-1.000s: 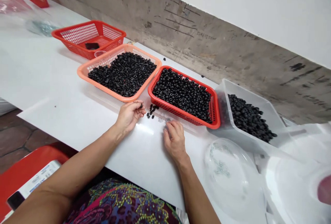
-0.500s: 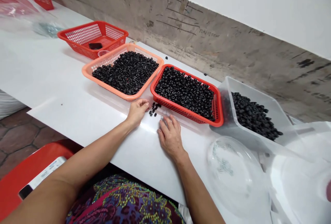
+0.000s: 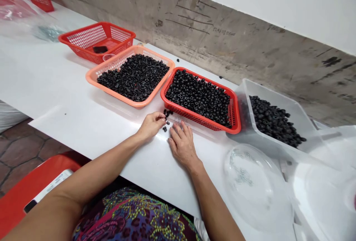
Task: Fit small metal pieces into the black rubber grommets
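Nearest, a patterned skirt [image 3: 130, 215] in purple, pink and yellow, with both forearms reaching out over the edge of the white desk [image 3: 69, 81]. Left hand [image 3: 151, 126] low over the desk, fingers [image 3: 158, 115] bunched, tips drawn together at a small loose heap of black ring-shaped parts [image 3: 167, 113]; whether they pinch a piece is hidden. Two more of these parts [image 3: 165, 129] lie on the desk just below the heap. Right hand [image 3: 182, 144] flat and close beside them, fingers [image 3: 180, 128] spread, tips on the desk. The heap sits against the front rim of a red plastic basket [image 3: 194, 119], filled with the same parts. A peach plastic basket [image 3: 122, 100] stands just left of it, also well filled. To the right, a clear plastic tub [image 3: 278, 104] holds more, and a clear domed lid [image 3: 250, 185] lies nearer the right hand. Farther along the desk, a second red basket [image 3: 83, 40] holds a dark object [image 3: 100, 49]. Behind everything, a stained concrete wall [image 3: 222, 44].
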`<state>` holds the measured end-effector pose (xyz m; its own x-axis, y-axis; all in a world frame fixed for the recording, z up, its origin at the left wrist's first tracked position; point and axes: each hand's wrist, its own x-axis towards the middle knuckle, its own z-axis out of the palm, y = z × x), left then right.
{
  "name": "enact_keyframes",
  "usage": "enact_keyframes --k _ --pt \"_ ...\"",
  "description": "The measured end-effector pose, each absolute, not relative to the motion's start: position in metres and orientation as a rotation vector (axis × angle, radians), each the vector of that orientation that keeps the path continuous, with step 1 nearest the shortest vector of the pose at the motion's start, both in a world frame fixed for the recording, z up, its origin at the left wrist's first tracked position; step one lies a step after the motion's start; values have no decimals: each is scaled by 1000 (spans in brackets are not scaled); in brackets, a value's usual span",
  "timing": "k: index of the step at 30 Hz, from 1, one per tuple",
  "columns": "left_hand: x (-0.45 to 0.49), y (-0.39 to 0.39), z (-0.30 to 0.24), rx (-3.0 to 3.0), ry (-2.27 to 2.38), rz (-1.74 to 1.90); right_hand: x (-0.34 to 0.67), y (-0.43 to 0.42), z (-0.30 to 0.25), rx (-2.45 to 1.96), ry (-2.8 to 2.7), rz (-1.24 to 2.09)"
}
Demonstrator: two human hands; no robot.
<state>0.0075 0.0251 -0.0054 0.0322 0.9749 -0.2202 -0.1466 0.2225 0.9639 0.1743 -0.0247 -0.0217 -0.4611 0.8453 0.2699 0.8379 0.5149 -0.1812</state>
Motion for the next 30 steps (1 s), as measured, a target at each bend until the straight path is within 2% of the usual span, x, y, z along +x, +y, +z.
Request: enact_keyframes --k 20,26,30 --pt "16 13 0 872 1051 1011 172 -27 -23 -1249 -2319 -39" --pt "9 20 -1 772 1017 1154 179 -30 -16 -1188 -1970 173" --pt "6 20 2 706 931 1112 183 -34 -8 -1364 -1616 501"
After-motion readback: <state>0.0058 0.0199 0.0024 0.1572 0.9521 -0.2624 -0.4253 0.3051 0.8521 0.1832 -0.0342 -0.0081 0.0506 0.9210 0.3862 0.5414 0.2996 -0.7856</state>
